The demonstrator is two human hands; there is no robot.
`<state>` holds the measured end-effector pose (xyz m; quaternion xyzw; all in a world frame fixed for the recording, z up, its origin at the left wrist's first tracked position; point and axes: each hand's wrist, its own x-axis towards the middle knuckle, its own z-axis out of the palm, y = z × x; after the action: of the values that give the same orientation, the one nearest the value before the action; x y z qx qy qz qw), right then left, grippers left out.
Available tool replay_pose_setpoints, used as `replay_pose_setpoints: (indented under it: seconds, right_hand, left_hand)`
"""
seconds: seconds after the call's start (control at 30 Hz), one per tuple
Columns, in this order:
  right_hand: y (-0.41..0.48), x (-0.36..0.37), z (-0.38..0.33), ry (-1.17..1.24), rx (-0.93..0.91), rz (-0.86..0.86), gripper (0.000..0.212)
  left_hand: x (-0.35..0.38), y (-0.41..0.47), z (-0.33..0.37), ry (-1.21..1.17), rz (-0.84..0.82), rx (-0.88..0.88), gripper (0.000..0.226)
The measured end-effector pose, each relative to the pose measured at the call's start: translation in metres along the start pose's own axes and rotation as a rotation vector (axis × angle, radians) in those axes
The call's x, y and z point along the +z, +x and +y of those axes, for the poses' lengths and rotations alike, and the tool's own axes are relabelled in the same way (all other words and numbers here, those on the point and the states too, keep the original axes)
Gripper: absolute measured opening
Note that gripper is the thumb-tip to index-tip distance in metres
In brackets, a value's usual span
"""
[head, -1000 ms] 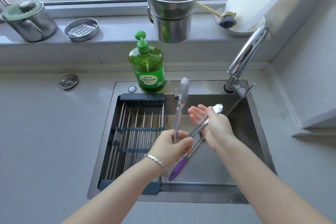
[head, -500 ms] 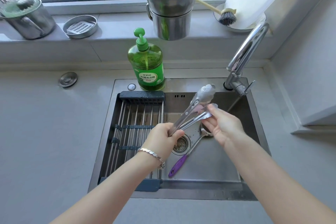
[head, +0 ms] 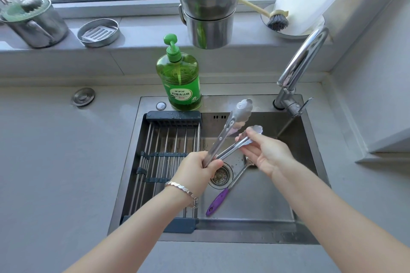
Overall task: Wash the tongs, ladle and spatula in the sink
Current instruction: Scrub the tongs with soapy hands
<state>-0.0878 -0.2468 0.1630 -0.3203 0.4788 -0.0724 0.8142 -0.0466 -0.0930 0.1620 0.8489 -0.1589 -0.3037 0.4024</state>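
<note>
Tongs tipped lower since a moment earlier, right hand shifted onto one arm.
Above the drain, the left hand clenched the tongs at their hinge; their long axis ran away toward the faucet, arms splayed, the right hand pinching the nearer arm's tip.

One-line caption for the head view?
Left hand holds open tongs over the sink; right hand rubs the lower arm.
</note>
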Motion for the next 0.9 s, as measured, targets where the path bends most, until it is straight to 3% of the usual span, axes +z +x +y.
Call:
replay_pose_setpoints:
  seconds: [0.07,0.27,0.37,0.5,0.63,0.8,0.9]
  right_hand:
    - [-0.001,0.004,0.000,0.032,-0.038,0.047,0.011]
    - [-0.019,0.012,0.036,-0.164,-0.138,-0.034,0.010]
    - [-0.021,0.008,0.049,-0.271,-0.199,-0.055,0.023]
    - [-0.027,0.006,0.050,-0.264,-0.108,-0.145,0.030]
    - [-0.023,0.005,0.027,-0.145,-0.077,-0.090,0.006]
    - [-0.036,0.013,0.044,-0.361,-0.128,-0.136,0.008]
    - [-0.032,0.013,0.032,-0.283,-0.113,-0.120,0.008]
  left_hand:
    - [0.002,0.000,0.002,0.000,0.014,0.013,0.033]
    - [0.003,0.004,0.009,-0.078,-0.010,-0.019,0.017]
    - [0.004,0.006,0.007,-0.108,-0.035,-0.028,0.021]
    - [0.002,0.005,0.002,-0.127,-0.126,-0.003,0.021]
    - [-0.006,0.000,0.005,-0.191,-0.216,-0.030,0.019]
    - [-0.008,0.002,0.011,-0.321,-0.299,-0.028,0.029]
    - [-0.011,0.003,0.008,-0.327,-0.314,-0.025,0.023]
